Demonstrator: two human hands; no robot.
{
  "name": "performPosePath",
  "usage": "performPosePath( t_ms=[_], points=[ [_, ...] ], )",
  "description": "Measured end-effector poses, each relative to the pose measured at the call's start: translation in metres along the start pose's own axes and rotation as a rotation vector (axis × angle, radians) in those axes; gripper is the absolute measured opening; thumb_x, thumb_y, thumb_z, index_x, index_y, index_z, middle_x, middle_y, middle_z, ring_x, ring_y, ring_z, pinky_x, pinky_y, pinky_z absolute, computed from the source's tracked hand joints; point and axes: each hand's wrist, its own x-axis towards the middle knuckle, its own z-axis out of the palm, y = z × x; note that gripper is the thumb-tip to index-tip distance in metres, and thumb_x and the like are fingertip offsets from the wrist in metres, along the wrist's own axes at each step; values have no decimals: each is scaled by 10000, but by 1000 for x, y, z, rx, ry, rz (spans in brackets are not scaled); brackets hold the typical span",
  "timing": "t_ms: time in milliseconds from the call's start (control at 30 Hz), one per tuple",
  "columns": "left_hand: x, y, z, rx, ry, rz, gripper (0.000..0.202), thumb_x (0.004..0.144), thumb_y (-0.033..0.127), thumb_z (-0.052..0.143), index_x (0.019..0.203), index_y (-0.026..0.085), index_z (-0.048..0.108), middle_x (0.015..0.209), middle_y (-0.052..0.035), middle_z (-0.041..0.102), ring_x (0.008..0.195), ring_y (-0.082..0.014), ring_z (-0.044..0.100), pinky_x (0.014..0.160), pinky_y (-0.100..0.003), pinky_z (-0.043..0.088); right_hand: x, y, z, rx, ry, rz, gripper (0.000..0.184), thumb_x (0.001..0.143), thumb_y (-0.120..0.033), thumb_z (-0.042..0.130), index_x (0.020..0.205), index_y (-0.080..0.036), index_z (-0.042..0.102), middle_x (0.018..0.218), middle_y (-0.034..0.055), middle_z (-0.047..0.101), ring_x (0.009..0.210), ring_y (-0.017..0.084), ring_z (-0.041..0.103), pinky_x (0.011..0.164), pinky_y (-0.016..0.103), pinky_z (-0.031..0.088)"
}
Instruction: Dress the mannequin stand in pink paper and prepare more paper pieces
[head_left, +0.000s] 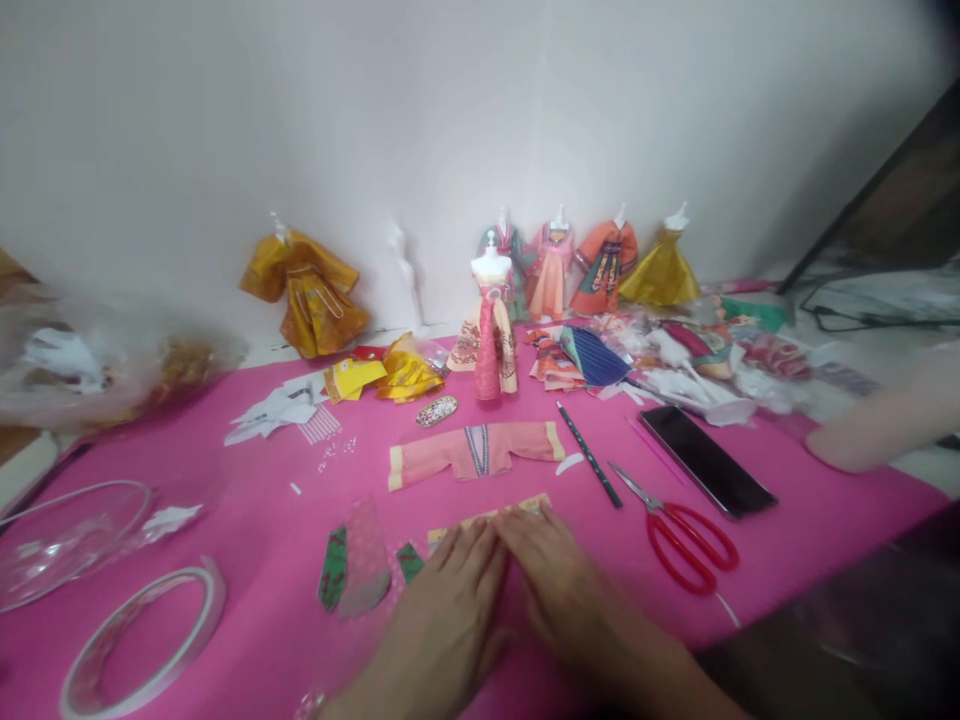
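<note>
My left hand (pixel 446 610) and my right hand (pixel 559 585) lie flat side by side on the pink table cover (pixel 247 540), fingers pressing a yellowish patterned paper strip (pixel 487 517). Just beyond it lies a small pink paper robe (pixel 474 452) with spread sleeves. Left of my left hand are a pink dotted paper piece (pixel 366 560) and green patterned scraps (pixel 334 568). A small mannequin in a pink and cream dress (pixel 487 340) stands further back.
Red-handled scissors (pixel 686 540), a black pencil (pixel 589 455) and a dark phone (pixel 706 460) lie to the right. A tape roll (pixel 142 635) and a clear bowl (pixel 64 535) sit at the left. Several dressed mannequins (pixel 592 262) line the wall. Another person's arm (pixel 885 420) rests at the right edge.
</note>
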Motion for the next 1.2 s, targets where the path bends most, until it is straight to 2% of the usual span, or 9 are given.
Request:
performPosePath(
  t_ms=[133,233,400,533,633,833,900,1033,1200],
  points=[
    [-2,-4,23,-32,74,-10,640,920,462,504,1493,207,376,1457,-156,540,1334,-352,503,1078,-504,466,-3,-3,11,-99,-34,-5,520,809,-67,388,1289,21,568,1303,227,639,1203,329,618,954,489,570],
    [-8,-8,29,-17,87,3,662,911,508,508,1487,206,387,1467,-163,522,1332,-374,497,1048,-522,491,-9,1,15,-226,4,14,483,838,-57,394,1282,37,558,1280,260,642,1184,355,628,911,503,589],
    [-11,-5,18,118,119,60,654,928,522,487,1407,77,473,1408,-217,560,1242,-383,585,955,-512,564,-19,10,21,-331,75,143,469,868,-69,390,1315,21,501,1242,276,659,1197,348,619,947,528,564],
    [-11,2,8,184,140,31,658,927,525,486,1412,82,465,1437,-192,538,1268,-348,572,985,-477,551,-22,14,21,-392,105,168,435,877,-75,385,1273,34,526,1182,297,680,1149,367,648,906,539,584],
    [-11,-2,17,118,113,10,677,924,527,483,1443,96,429,1462,-197,508,1300,-359,539,1019,-497,520,-16,9,17,-350,73,124,440,874,-77,400,1275,21,551,1233,271,667,1171,370,634,907,538,584],
    [-8,-13,40,9,52,26,767,898,529,513,1542,203,254,1465,-157,526,1332,-371,500,1056,-540,475,1,-5,9,-115,-21,29,449,913,-188,416,1296,-35,594,1331,168,630,1202,290,628,953,422,580],
    [-8,-13,36,13,58,33,772,902,538,502,1543,188,254,1486,-166,492,1335,-376,493,1044,-537,491,-1,-3,9,-159,-7,51,445,910,-187,413,1275,-23,611,1311,184,639,1173,302,647,927,427,594],
    [-10,-9,22,78,74,51,709,916,548,487,1476,124,392,1458,-178,510,1282,-371,550,989,-513,546,-10,7,8,-295,-7,84,437,893,-151,408,1225,28,628,1243,242,666,1114,345,675,869,459,620],
    [-15,-10,15,221,168,59,632,923,490,511,1406,82,481,1420,-188,531,1228,-346,596,897,-454,607,-14,13,4,-374,-1,88,434,892,-112,381,1208,77,612,1205,286,670,1081,365,688,832,487,630]
  ],
)
